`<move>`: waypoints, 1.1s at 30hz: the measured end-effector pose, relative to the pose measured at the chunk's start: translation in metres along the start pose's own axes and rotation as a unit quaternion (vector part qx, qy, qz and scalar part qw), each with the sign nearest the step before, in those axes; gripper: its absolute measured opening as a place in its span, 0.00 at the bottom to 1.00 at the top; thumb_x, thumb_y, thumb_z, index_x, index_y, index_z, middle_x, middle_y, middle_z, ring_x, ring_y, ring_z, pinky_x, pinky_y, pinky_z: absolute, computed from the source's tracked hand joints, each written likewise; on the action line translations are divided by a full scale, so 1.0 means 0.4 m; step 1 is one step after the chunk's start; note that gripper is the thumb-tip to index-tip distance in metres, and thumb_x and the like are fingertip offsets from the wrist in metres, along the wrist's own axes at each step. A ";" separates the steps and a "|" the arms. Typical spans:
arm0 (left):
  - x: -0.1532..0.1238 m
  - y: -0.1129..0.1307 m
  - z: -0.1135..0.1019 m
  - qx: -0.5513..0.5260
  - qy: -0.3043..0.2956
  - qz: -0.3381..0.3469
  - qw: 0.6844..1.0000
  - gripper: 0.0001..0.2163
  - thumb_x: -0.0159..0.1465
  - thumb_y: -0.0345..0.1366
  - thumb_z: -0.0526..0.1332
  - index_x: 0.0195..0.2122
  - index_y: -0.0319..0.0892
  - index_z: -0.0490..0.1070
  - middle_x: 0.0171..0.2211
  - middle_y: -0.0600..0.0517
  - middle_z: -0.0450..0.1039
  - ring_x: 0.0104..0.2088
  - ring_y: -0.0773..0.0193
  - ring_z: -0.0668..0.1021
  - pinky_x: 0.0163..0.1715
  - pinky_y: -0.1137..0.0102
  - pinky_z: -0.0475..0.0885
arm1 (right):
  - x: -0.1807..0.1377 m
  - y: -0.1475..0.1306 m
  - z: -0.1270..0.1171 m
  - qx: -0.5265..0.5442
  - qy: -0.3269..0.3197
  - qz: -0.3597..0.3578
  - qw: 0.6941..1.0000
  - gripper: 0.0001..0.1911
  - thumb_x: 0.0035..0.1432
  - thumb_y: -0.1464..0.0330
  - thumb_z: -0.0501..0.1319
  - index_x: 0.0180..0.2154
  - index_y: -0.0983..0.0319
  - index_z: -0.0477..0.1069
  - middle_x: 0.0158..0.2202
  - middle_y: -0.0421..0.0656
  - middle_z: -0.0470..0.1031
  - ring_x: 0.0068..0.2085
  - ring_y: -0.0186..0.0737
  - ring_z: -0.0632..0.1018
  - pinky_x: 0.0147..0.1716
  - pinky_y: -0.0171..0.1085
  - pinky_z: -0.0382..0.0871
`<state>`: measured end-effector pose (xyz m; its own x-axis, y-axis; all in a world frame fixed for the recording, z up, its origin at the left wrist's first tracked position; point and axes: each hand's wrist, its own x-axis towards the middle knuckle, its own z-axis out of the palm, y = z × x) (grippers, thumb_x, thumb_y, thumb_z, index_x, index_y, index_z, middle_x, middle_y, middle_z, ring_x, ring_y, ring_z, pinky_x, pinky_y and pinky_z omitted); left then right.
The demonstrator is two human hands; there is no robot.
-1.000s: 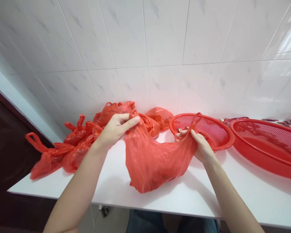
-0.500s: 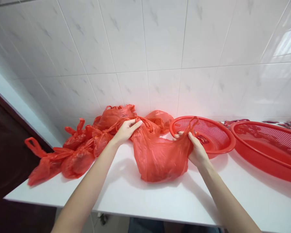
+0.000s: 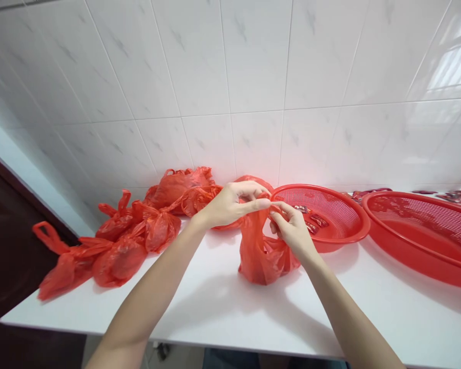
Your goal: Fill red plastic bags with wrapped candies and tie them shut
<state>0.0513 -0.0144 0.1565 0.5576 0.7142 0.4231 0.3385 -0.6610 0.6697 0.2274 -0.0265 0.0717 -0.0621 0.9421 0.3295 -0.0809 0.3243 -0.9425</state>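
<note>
Both hands, left [image 3: 230,205] and right [image 3: 292,230], pinching red bag [image 3: 263,251] top together

Bright, even indoor light, no dim zones except the dark strip at far left. Glare patch on the glossy wall tiles [image 3: 451,61] top right; light seems to come from that side. Red cast bounces onto the tiles behind the baskets [image 3: 322,212]. Soft shadows under the arms on the white table [image 3: 215,302]. Wide-angle bending: tile lines curve toward the edges. Focus sharp, no motion blur.
</note>
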 end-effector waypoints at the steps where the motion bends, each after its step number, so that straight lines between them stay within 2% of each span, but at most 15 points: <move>1: 0.009 0.000 0.008 0.022 -0.009 0.005 1.000 0.14 0.65 0.48 0.62 0.33 0.42 0.75 0.34 0.51 0.75 0.35 0.64 0.74 0.37 0.70 0.68 | -0.001 -0.001 -0.001 0.002 -0.018 0.006 1.000 0.10 0.57 0.60 0.62 0.34 0.60 0.72 0.17 0.33 0.63 0.19 0.31 0.61 0.19 0.33 0.50; 3: 0.024 -0.001 0.021 0.078 -0.012 0.013 0.997 0.16 0.67 0.48 0.60 0.30 0.42 0.73 0.29 0.54 0.71 0.29 0.66 0.70 0.31 0.71 0.64 | -0.002 -0.003 -0.006 0.030 -0.056 0.021 0.998 0.10 0.55 0.61 0.62 0.28 0.59 0.68 0.17 0.33 0.62 0.19 0.30 0.60 0.18 0.33 0.48; 6: 0.038 -0.005 0.038 0.160 0.002 0.016 0.987 0.20 0.69 0.48 0.57 0.23 0.42 0.66 0.21 0.57 0.62 0.24 0.68 0.63 0.27 0.70 0.56 | -0.005 -0.006 -0.023 0.070 -0.107 0.030 0.991 0.15 0.56 0.62 0.62 0.23 0.59 0.62 0.17 0.32 0.60 0.18 0.28 0.56 0.18 0.32 0.46; 8: 0.042 -0.012 0.048 0.184 0.015 0.000 0.983 0.21 0.68 0.48 0.58 0.22 0.42 0.65 0.19 0.58 0.59 0.22 0.68 0.61 0.26 0.70 0.54 | -0.006 -0.007 -0.037 0.063 -0.127 0.020 0.990 0.14 0.57 0.63 0.63 0.23 0.60 0.64 0.17 0.32 0.60 0.19 0.27 0.56 0.19 0.32 0.49; 10: 0.042 -0.024 0.059 0.172 0.036 -0.033 0.984 0.18 0.66 0.50 0.61 0.25 0.42 0.67 0.20 0.58 0.61 0.22 0.68 0.62 0.26 0.70 0.54 | -0.008 -0.007 -0.050 0.025 -0.139 -0.004 0.990 0.11 0.56 0.64 0.65 0.25 0.60 0.68 0.19 0.33 0.63 0.21 0.29 0.61 0.21 0.32 0.57; 13: 0.037 -0.049 0.076 0.105 0.066 -0.093 0.988 0.16 0.62 0.51 0.65 0.30 0.43 0.70 0.20 0.59 0.63 0.22 0.68 0.64 0.25 0.71 0.56 | -0.007 0.002 -0.064 -0.046 -0.128 -0.073 0.988 0.04 0.53 0.67 0.67 0.31 0.60 0.76 0.27 0.38 0.74 0.30 0.38 0.74 0.32 0.38 0.71; 15: 0.032 -0.070 0.086 0.041 0.058 -0.108 0.992 0.17 0.60 0.52 0.66 0.29 0.42 0.71 0.22 0.57 0.66 0.23 0.68 0.66 0.26 0.71 0.58 | -0.007 0.015 -0.069 -0.066 -0.096 -0.115 0.987 0.07 0.52 0.69 0.66 0.36 0.59 0.78 0.33 0.41 0.79 0.37 0.43 0.79 0.39 0.42 0.74; 17: 0.027 -0.089 0.095 -0.035 0.025 -0.115 0.992 0.20 0.59 0.54 0.66 0.24 0.41 0.70 0.23 0.56 0.67 0.24 0.68 0.67 0.26 0.71 0.59 | -0.007 0.027 -0.072 -0.075 -0.057 -0.145 0.985 0.10 0.52 0.70 0.64 0.38 0.58 0.78 0.36 0.42 0.81 0.40 0.45 0.81 0.43 0.44 0.75; 19: 0.022 -0.103 0.102 -0.105 -0.022 -0.136 0.985 0.24 0.59 0.57 0.64 0.20 0.40 0.67 0.20 0.57 0.62 0.21 0.70 0.63 0.24 0.72 0.57 | -0.008 0.037 -0.075 -0.083 -0.029 -0.167 0.982 0.10 0.53 0.72 0.63 0.38 0.58 0.78 0.37 0.43 0.82 0.41 0.44 0.81 0.44 0.44 0.75; 21: 0.017 -0.111 0.108 -0.153 -0.066 -0.162 0.973 0.28 0.59 0.59 0.63 0.16 0.41 0.61 0.17 0.59 0.55 0.19 0.73 0.57 0.22 0.72 0.53 | -0.009 0.043 -0.078 -0.086 -0.019 -0.180 0.980 0.11 0.54 0.73 0.61 0.39 0.58 0.77 0.38 0.42 0.81 0.41 0.44 0.81 0.45 0.43 0.75; 23: 0.012 -0.113 0.113 -0.196 -0.102 -0.181 0.958 0.28 0.59 0.60 0.63 0.16 0.41 0.62 0.16 0.59 0.55 0.19 0.73 0.57 0.22 0.72 0.54 | -0.009 0.048 -0.079 -0.086 -0.016 -0.185 0.979 0.12 0.54 0.74 0.60 0.39 0.58 0.76 0.39 0.42 0.81 0.42 0.43 0.81 0.46 0.43 0.74; 25: 0.006 -0.111 0.118 -0.247 -0.125 -0.196 0.941 0.25 0.57 0.57 0.66 0.19 0.40 0.67 0.18 0.58 0.61 0.20 0.72 0.62 0.23 0.72 0.58 | -0.009 0.052 -0.080 -0.096 -0.015 -0.191 0.977 0.13 0.54 0.75 0.59 0.41 0.58 0.75 0.40 0.43 0.81 0.44 0.43 0.80 0.48 0.43 0.74; 28: -0.001 -0.106 0.122 -0.328 -0.134 -0.221 0.909 0.16 0.49 0.46 0.74 0.26 0.39 0.75 0.24 0.55 0.71 0.26 0.68 0.72 0.28 0.72 0.66 | -0.009 0.058 -0.079 -0.123 0.006 -0.222 0.967 0.13 0.56 0.73 0.62 0.44 0.57 0.73 0.43 0.44 0.79 0.45 0.44 0.80 0.47 0.44 0.74; 30: -0.005 -0.105 0.124 -0.376 -0.116 -0.235 0.889 0.13 0.48 0.40 0.74 0.29 0.40 0.77 0.27 0.53 0.75 0.28 0.66 0.75 0.31 0.71 0.69 | -0.011 0.060 -0.079 -0.145 0.029 -0.261 0.954 0.12 0.57 0.70 0.65 0.44 0.56 0.71 0.46 0.46 0.78 0.48 0.47 0.79 0.47 0.45 0.74; 33: -0.010 -0.107 0.126 -0.427 -0.072 -0.240 0.869 0.09 0.49 0.37 0.72 0.30 0.40 0.78 0.28 0.52 0.77 0.28 0.67 0.77 0.31 0.72 0.69 | -0.015 0.059 -0.081 -0.181 0.059 -0.329 0.925 0.10 0.59 0.70 0.66 0.42 0.56 0.70 0.49 0.49 0.76 0.53 0.50 0.77 0.49 0.48 0.73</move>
<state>0.0727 -0.0006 0.0953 0.6177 0.7834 -0.0689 -0.0931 0.1598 0.9827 0.2579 -0.0216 0.0455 -0.0070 0.5262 0.8503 0.2765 0.8182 -0.5041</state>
